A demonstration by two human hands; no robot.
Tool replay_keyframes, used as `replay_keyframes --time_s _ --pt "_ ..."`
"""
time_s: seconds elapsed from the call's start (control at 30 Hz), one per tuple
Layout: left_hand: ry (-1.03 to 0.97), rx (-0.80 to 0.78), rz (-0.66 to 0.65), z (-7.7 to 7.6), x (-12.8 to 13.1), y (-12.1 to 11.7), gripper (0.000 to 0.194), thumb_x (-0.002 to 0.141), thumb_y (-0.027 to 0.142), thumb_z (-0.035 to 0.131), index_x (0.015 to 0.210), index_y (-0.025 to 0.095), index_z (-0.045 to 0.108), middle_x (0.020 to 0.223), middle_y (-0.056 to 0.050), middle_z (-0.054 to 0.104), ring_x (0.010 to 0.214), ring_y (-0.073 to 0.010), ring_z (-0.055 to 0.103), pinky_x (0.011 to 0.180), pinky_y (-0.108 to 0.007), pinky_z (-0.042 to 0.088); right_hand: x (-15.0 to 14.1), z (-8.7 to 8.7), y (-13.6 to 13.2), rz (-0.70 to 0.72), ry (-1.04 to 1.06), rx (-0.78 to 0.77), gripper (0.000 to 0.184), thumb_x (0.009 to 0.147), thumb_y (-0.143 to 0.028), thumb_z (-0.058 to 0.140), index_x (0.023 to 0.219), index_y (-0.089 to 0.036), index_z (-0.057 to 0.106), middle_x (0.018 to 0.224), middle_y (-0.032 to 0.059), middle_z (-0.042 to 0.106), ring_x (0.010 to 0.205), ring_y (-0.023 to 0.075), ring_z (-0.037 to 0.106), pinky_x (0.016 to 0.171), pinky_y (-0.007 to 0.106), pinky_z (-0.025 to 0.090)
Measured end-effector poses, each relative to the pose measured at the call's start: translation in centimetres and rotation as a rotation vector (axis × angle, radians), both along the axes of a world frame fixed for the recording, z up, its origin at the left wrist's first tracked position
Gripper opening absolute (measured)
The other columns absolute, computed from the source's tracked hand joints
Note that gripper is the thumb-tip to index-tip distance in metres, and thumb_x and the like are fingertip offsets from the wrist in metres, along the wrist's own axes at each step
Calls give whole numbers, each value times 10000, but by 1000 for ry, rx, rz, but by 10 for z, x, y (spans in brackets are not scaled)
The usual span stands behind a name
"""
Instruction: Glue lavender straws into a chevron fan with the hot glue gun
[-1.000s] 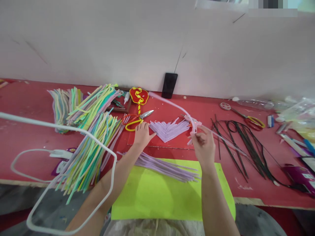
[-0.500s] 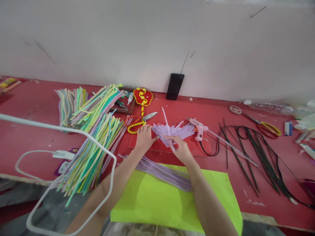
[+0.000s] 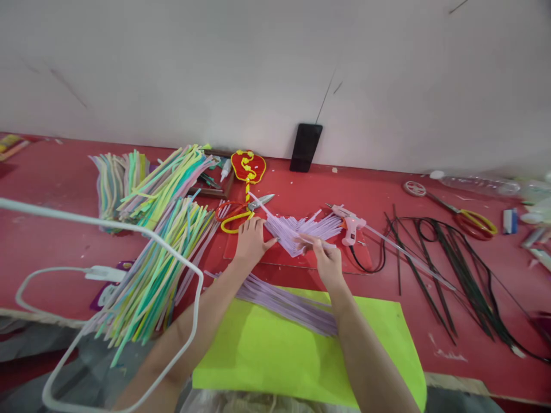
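A fan of lilac pipe cleaners (image 3: 321, 226) lies in a V on a red mat (image 3: 241, 252) on the red table (image 3: 64, 241). My left hand (image 3: 249, 241) rests on the fan's left edge, fingers stretched flat on it. My right hand (image 3: 326, 258) pinches one lilac pipe cleaner (image 3: 266, 210) that runs slantwise across the fan toward the scissors. A pink glue gun (image 3: 349, 221) lies just right of the fan, untouched. Loose lilac pipe cleaners (image 3: 284, 301) lie between my forearms, over a lime green sheet (image 3: 279, 350).
Heaps of pastel pipe cleaners (image 3: 159, 252) fill the left. Yellow-handled scissors (image 3: 241, 213) and a red-and-yellow ornament (image 3: 246, 166) sit behind the fan. A black phone (image 3: 305, 147) leans on the wall. Black wires (image 3: 447, 264) and red-handled scissors (image 3: 469, 218) lie right. A white cable (image 3: 107, 229) loops at left.
My right hand has let go of the glue gun, which now lies on the table, and come to the fan with a single lilac pipe cleaner. The left hand stayed put.
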State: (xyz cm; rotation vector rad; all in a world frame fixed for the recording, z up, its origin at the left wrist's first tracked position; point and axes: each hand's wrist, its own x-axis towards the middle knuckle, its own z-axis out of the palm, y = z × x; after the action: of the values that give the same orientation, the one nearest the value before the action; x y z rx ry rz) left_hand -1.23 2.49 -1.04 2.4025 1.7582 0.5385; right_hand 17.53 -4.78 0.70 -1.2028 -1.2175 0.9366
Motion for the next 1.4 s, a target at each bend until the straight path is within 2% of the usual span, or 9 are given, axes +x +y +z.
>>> replay_keyframes --time_s 0.13,0.3,0.43,0.57,0.67,0.9,1.4 --pt "14 11 -23 -1 -1 0 514 810 456 609 1189 121 522 1240 -167 553 1171 -324 492 977 -439 370 -1 1 2 -57 10 -107 534 865 -597 435 601 -193 664 532 27 628 516 153 560 566 296 463" --pt "-25 48 -55 0 -3 0 492 796 462 630 1149 133 533 1209 -164 566 1146 -323 515 962 -436 381 1 2 6 -241 42 -119 572 832 -642 451 474 -200 518 405 -11 489 422 109 464 491 256 383" --pt "-27 58 -34 1 -1 0 488 758 443 680 1120 143 549 1187 -161 580 1115 -331 533 943 -431 392 7 -6 9 -314 -57 -202 556 834 -639 432 523 -195 553 416 -21 473 410 107 422 466 259 333" --pt "-9 29 -2 1 1 0 495 760 445 677 1135 150 545 1201 -146 581 1119 -324 528 948 -425 384 8 -12 10 -291 -347 -137 493 886 -549 384 642 -190 619 691 52 652 680 169 583 656 283 420" --pt "-23 -10 20 0 2 1 515 746 476 681 1137 170 549 1217 -139 578 1129 -327 522 960 -435 371 6 -14 11 -237 -454 -147 449 905 -505 362 744 -192 642 817 88 696 801 203 622 742 303 431" --pt "-51 -21 36 -3 2 4 577 708 482 714 1162 177 530 1228 -138 575 1144 -329 510 974 -428 360 5 -18 12 -203 -466 -218 452 912 -491 345 766 -195 654 833 100 708 840 220 640 785 317 432" --pt "-22 10 11 -6 0 4 509 759 504 648 1138 181 541 1222 -143 566 1135 -320 517 975 -439 368 4 -17 11 -211 -458 -187 436 903 -492 359 772 -190 645 829 90 694 828 216 629 766 311 434"
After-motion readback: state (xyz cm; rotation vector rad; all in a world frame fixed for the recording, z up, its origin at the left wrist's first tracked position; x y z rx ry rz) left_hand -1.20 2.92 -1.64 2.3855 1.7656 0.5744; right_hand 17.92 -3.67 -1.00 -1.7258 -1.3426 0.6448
